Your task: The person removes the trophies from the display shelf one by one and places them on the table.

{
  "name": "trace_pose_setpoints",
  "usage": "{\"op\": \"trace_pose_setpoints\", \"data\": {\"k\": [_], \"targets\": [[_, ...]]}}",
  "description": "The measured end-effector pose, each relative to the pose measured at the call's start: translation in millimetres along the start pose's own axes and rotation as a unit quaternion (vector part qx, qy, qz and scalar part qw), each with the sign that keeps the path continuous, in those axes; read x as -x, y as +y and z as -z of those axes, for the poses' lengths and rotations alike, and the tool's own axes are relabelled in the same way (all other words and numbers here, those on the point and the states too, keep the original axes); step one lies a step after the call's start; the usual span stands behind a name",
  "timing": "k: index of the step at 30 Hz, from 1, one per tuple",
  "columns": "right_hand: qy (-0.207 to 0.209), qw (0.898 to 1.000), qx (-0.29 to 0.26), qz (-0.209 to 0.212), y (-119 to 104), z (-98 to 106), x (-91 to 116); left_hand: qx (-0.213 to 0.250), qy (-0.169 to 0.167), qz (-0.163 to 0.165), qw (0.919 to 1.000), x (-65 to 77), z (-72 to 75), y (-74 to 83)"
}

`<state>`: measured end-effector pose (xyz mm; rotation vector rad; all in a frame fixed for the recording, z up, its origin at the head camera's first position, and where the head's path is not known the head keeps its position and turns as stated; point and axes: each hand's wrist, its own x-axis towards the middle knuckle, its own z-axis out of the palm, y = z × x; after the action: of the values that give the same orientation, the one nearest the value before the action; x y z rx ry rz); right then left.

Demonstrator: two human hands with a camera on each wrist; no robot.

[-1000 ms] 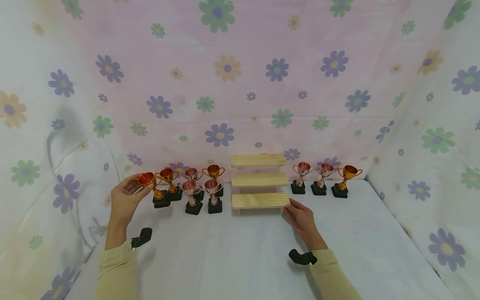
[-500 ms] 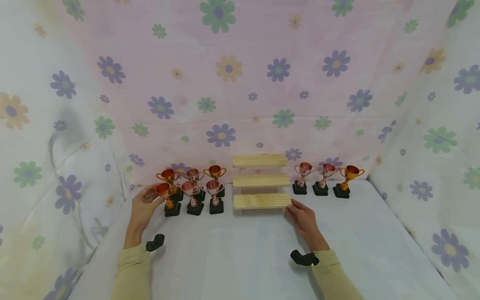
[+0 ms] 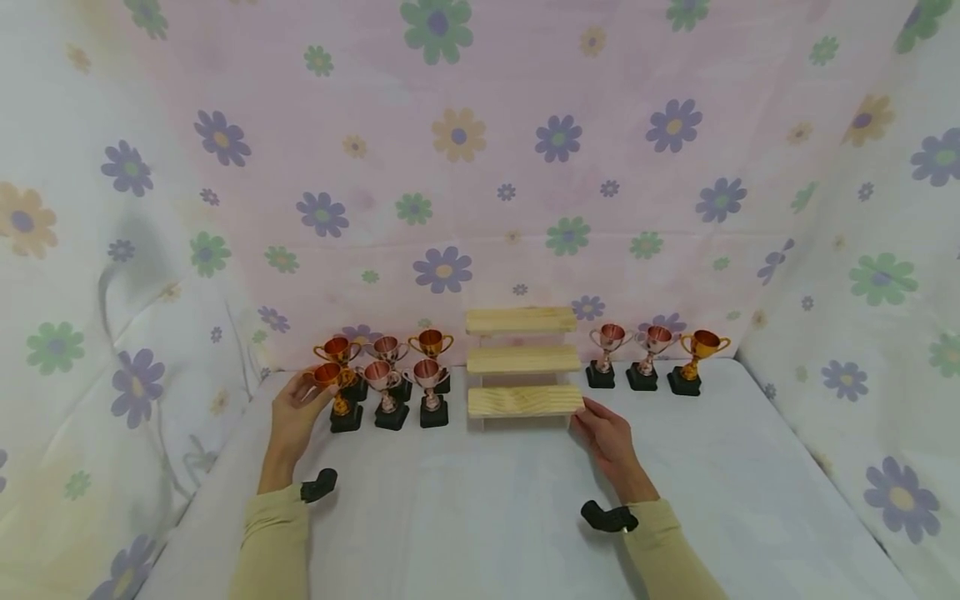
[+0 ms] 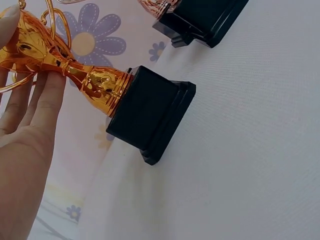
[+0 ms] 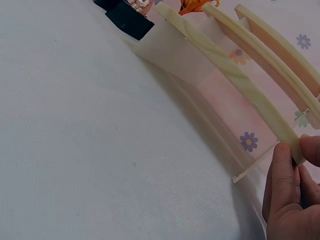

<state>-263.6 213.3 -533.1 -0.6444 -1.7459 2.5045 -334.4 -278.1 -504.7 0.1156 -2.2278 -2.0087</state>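
Observation:
My left hand (image 3: 291, 417) holds a small gold trophy cup (image 3: 342, 405) by its bowl at the front left of a trophy group. In the left wrist view the gold trophy's black base (image 4: 150, 112) sits upright by the white cloth, with fingers and thumb around the cup. My right hand (image 3: 606, 437) pinches the right end of the lowest board of a three-tier wooden stand (image 3: 521, 402). The right wrist view shows thumb and fingers (image 5: 283, 175) on either side of that board's end, and clear side panels beneath the boards.
Left of the stand, rose-gold trophies (image 3: 431, 385) and gold trophies (image 3: 430, 340) stand in two rows. Two rose-gold trophies (image 3: 652, 346) and a gold trophy (image 3: 701, 354) line up at right. A flowered cloth wall (image 3: 495, 150) rises behind the white table (image 3: 465, 517).
My left hand has carried the gold trophy rightward and toward me, into the front row beside the rose-gold ones. The right hand stays at the stand.

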Motion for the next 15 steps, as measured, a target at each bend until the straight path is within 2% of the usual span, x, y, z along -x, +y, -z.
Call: {"op": "trace_pose_setpoints", "data": {"k": [7,10,12,13,15], "targets": [[-0.001,1.0,0.02,0.012,-1.0,-1.5,-1.8,0.007,0.002,0.011,0.9999,1.3,-2.3,-3.6],[-0.006,0.995,0.091,0.03,-5.5,2.0,-0.8,0.008,0.004,-0.002,1.0,6.3,-5.0,-0.6],[-0.013,0.984,0.17,0.049,-10.0,6.7,2.0,-0.004,0.024,-0.014,0.9996,13.4,-6.2,2.9],[-0.021,0.973,0.221,0.066,-12.6,10.2,4.4,-0.016,0.037,-0.024,0.9989,18.4,-6.8,4.9],[-0.032,0.939,0.325,0.109,-18.8,18.6,11.6,-0.047,0.076,-0.052,0.9947,29.8,-8.2,8.8]]}}
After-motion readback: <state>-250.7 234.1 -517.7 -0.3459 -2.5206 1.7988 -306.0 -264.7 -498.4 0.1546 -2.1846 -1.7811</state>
